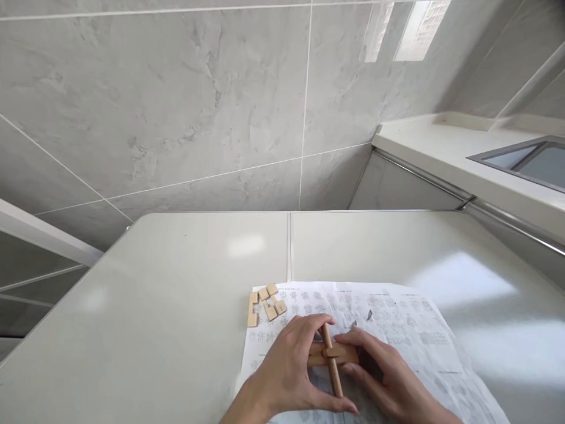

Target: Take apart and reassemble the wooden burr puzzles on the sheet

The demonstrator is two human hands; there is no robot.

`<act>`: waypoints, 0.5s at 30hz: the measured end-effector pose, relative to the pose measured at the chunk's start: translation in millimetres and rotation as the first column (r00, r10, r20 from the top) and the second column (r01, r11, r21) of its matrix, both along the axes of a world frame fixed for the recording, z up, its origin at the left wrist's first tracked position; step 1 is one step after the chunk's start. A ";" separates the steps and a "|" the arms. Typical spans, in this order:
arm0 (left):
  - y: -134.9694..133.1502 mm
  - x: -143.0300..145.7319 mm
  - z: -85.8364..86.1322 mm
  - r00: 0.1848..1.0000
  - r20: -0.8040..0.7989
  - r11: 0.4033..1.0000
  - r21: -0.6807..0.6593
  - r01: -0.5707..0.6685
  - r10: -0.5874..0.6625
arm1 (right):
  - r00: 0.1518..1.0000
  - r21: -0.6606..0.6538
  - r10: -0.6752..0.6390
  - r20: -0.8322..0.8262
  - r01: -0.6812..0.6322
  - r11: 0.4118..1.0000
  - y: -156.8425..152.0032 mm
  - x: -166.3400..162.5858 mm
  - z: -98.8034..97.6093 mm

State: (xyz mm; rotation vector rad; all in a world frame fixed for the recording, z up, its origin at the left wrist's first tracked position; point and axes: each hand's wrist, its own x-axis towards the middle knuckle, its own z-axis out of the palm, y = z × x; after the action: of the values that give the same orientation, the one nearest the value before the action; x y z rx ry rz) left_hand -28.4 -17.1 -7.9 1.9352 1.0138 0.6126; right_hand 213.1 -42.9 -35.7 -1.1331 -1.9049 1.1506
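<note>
Beyond the left grip (289,366), to its left, loose notched wooden blocks (270,312) lie on a printed sheet (450,383) covering part of the worktop (168,306). That grip is curved wide, bracing a round rod (336,380) near both ends. Between the grips, the rod crosses a flat bar (348,354); the right grip (388,377), nearly closed, pinches the bar's right end. Judged light, stiff, smooth; the crossing may slip. Recommended hold: bar end, rod tips.

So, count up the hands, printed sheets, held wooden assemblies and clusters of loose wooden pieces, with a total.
Hands: 2, left hand and right hand
Held wooden assembly: 1
Printed sheet: 1
Cluster of pale wooden pieces: 1
Total: 5
</note>
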 end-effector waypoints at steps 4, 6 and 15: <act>-1.0 -0.2 -1.3 1.000 0.004 0.999 0.037 0.007 -0.007 | 1.000 0.003 -0.027 -0.010 0.027 1.000 -0.1 -1.1 -1.8; -1.3 -0.6 -1.9 1.000 0.000 0.999 0.051 0.002 -0.002 | 0.999 0.000 -0.034 -0.009 0.034 0.999 -0.3 -1.5 -2.8; -4.0 2.1 0.0 1.000 0.015 0.992 0.122 0.004 -0.006 | 0.998 -0.011 -0.064 -0.029 0.064 0.998 -2.7 -0.9 -8.0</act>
State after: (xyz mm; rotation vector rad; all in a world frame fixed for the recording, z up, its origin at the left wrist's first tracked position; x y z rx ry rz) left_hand -26.3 -21.2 -8.0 2.0360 0.9821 0.6999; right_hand 212.3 -45.6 -43.6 -1.1679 -1.8299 1.1369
